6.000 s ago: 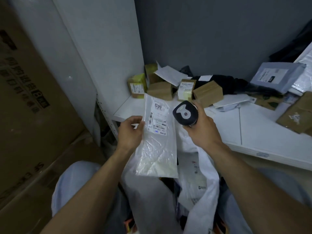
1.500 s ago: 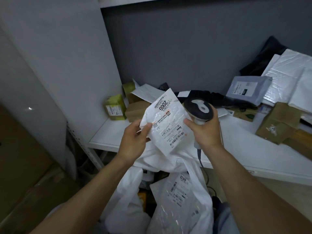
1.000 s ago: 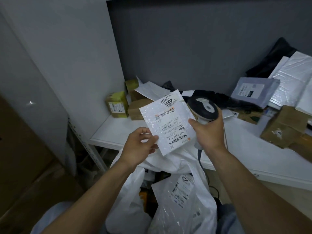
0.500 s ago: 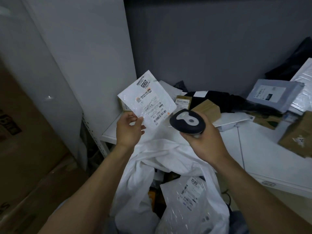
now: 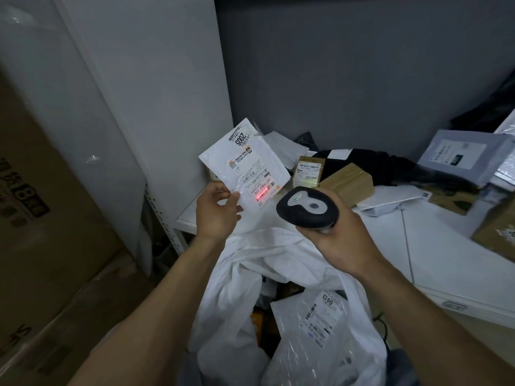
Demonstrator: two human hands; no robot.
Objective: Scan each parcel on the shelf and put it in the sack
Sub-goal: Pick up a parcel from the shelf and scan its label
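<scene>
While the left hand [image 5: 216, 215] pinches the parcel [image 5: 245, 162] at 7 o'clock and the right hand [image 5: 340, 235] grips the scanner [image 5: 306, 210], the thin parcel may flex, spoiling the read.

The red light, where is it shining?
In the head view, the red light falls on the white parcel pinched by the left hand, just left of the scanner.

Open room ran along the front of the shelf [image 5: 446, 260], between the brown box [image 5: 347, 182] and the carton [image 5: 496, 232]; parcels [image 5: 308, 169] crowded its back. The sack [image 5: 242, 260] gaped below, half filled by a white parcel [image 5: 320, 338], and a white panel [image 5: 167, 93] walled the left.
</scene>
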